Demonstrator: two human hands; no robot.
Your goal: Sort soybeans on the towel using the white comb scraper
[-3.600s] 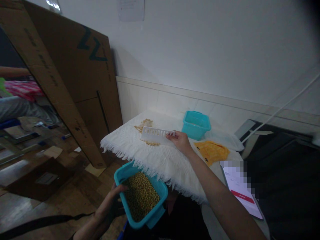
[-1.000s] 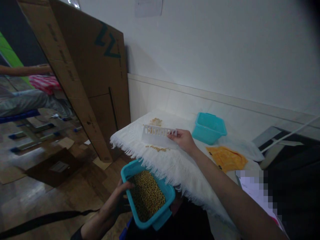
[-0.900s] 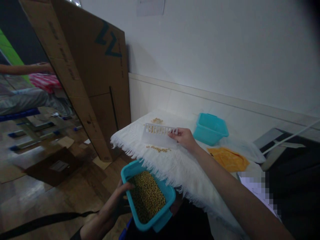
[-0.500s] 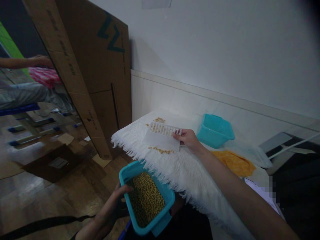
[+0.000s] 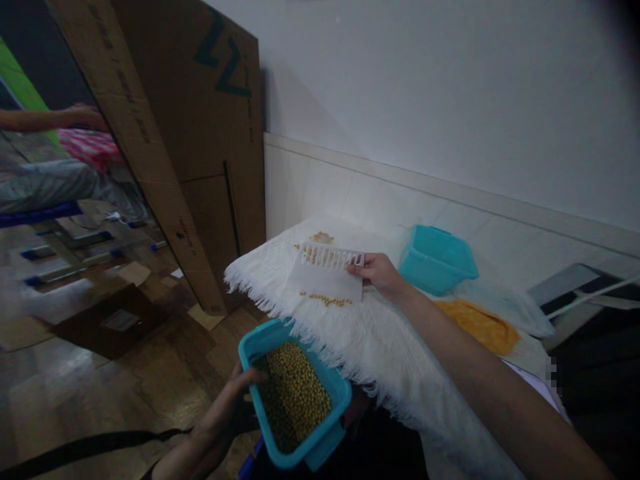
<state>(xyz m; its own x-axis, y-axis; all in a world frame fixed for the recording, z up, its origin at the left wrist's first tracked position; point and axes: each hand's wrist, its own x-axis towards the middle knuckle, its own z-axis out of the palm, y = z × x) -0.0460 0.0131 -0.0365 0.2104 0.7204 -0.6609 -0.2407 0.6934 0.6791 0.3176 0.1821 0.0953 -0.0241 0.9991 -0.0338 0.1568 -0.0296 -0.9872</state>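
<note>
My left hand [image 5: 231,407] grips the near-left rim of a turquoise plastic basket [image 5: 341,395], thumb over the inside edge. Many yellow soybeans [image 5: 300,387] lie in it; its left part looks dark green, and I cannot tell whether that is shade or other beans. The basket is just below the fringed edge of a white cloth [image 5: 280,287]. My right hand [image 5: 379,272] pinches the right end of a thin white slotted plate [image 5: 325,275], tilted over the cloth. A row of soybeans [image 5: 327,300] lies along its near edge, and more loose soybeans [image 5: 321,237] lie behind it.
A second turquoise basket [image 5: 437,260] stands by the wall, right of my right hand. An orange cloth [image 5: 480,327] and a clear plastic bag [image 5: 520,307] lie near it. A tall cardboard box [image 5: 200,133] rises at left; another person's arm [image 5: 50,120] shows beyond.
The whole view has shifted slightly. Both hands keep their grips, and the plate and basket stay in nearly the same places.
</note>
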